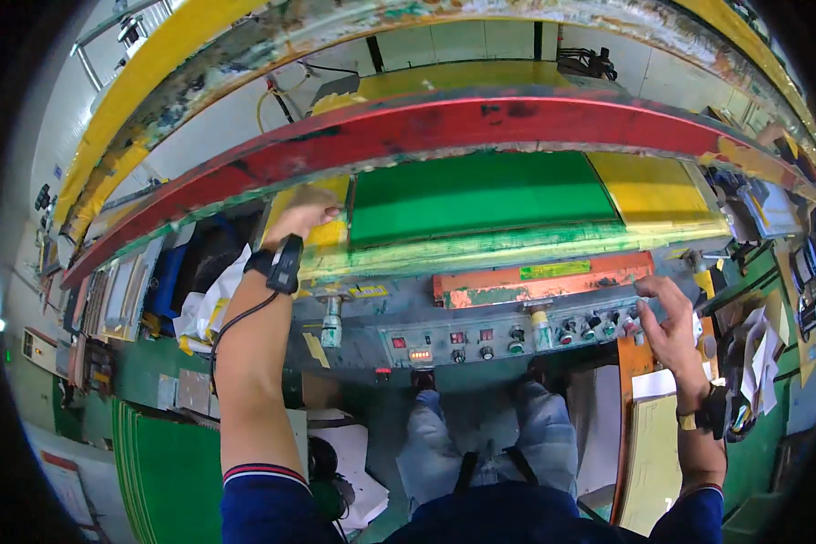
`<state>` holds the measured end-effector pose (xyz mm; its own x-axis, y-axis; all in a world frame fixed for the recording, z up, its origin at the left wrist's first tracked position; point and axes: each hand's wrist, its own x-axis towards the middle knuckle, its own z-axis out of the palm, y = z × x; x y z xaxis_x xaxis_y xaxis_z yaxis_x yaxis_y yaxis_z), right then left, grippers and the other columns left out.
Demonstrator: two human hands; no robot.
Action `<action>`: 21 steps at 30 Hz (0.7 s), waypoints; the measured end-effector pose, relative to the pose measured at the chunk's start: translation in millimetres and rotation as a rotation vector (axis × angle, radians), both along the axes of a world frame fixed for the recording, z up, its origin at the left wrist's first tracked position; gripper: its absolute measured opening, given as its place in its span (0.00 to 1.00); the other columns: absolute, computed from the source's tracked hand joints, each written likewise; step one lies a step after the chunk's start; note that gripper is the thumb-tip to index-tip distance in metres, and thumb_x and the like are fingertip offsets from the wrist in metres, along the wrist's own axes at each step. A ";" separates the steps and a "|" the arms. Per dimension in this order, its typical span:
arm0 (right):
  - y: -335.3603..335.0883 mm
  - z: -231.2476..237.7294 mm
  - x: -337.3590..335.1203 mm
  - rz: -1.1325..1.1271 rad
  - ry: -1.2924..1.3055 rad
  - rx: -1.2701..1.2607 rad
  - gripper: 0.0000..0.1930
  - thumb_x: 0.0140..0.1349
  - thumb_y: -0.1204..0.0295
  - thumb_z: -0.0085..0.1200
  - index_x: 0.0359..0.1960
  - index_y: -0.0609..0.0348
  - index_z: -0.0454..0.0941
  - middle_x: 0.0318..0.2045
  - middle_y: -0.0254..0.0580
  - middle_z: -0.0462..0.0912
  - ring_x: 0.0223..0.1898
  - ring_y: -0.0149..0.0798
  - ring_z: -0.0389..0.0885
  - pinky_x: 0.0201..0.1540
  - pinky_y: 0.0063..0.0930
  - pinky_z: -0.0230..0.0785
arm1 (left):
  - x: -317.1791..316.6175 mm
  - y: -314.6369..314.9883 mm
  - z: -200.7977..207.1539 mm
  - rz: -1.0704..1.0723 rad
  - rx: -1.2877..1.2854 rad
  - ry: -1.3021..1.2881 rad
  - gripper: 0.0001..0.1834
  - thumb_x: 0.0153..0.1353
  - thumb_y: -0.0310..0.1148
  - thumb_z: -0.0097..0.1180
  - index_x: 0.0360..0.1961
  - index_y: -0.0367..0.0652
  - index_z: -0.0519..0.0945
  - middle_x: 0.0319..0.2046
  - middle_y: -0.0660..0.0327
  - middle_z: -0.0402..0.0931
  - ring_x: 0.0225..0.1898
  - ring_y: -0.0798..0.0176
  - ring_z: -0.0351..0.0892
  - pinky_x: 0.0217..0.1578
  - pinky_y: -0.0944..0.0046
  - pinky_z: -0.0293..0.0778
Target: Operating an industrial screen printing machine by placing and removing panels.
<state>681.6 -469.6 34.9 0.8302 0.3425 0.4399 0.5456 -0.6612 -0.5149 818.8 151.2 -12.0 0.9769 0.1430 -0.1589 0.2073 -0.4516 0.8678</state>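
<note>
A flat green panel (480, 199) lies between yellow bordering areas on the machine bed (666, 192). My left hand (306, 216) is over the yellow area beside the panel's left edge. Its fingers look curled together and are slightly blurred; whatever they may hold cannot be made out. My right hand (671, 326) is at the right end of the control panel (390, 343), close to its knobs and buttons. Its thumb and fingers are apart, and nothing shows between them. A red bar (535, 122) spans the machine above the green panel.
An orange box-like bar (544, 279) runs along the machine's front, above the control panel. A paint-stained yellow frame (245, 59) arches overhead. Green boards (168, 476) stand at lower left. Crumpled white paper (213, 308) hangs on the left, and stacked sheets (653, 453) sit below my right hand.
</note>
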 end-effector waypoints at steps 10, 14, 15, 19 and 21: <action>-50.8 -8.9 66.8 -0.092 0.170 0.155 0.10 0.60 0.76 0.53 0.41 0.68 0.76 0.37 0.45 0.79 0.41 0.34 0.76 0.46 0.29 0.68 | 34.1 -16.2 -5.5 0.214 -0.250 -0.122 0.10 0.66 0.31 0.49 0.35 0.37 0.79 0.30 0.63 0.77 0.32 0.67 0.74 0.32 0.66 0.71; -33.8 -2.4 132.9 -0.211 0.317 0.100 0.11 0.63 0.73 0.51 0.45 0.65 0.77 0.38 0.40 0.81 0.41 0.29 0.76 0.48 0.29 0.69 | 7.6 -18.7 -0.8 0.377 -0.199 -0.240 0.10 0.66 0.31 0.49 0.33 0.36 0.79 0.27 0.62 0.76 0.29 0.68 0.73 0.29 0.66 0.69; -77.9 -29.2 169.3 -0.241 0.126 0.072 0.13 0.64 0.70 0.51 0.48 0.63 0.76 0.39 0.40 0.81 0.42 0.30 0.77 0.48 0.30 0.70 | 20.0 -33.4 -2.0 0.364 -0.243 -0.275 0.10 0.65 0.31 0.49 0.32 0.35 0.79 0.27 0.62 0.76 0.28 0.68 0.73 0.29 0.66 0.69; -78.4 -73.3 336.9 -0.115 0.419 0.637 0.22 0.65 0.59 0.50 0.57 0.57 0.72 0.48 0.43 0.80 0.47 0.41 0.78 0.52 0.36 0.71 | 15.4 -58.0 7.8 0.403 -0.263 -0.357 0.11 0.65 0.30 0.49 0.30 0.34 0.79 0.25 0.62 0.75 0.26 0.69 0.71 0.27 0.65 0.67; -49.5 -55.6 365.6 0.035 0.741 1.049 0.26 0.66 0.54 0.49 0.60 0.55 0.70 0.52 0.45 0.79 0.50 0.46 0.78 0.54 0.38 0.70 | -5.8 -64.7 27.1 0.396 -0.243 -0.378 0.11 0.64 0.29 0.49 0.28 0.34 0.78 0.22 0.63 0.72 0.23 0.70 0.69 0.25 0.65 0.64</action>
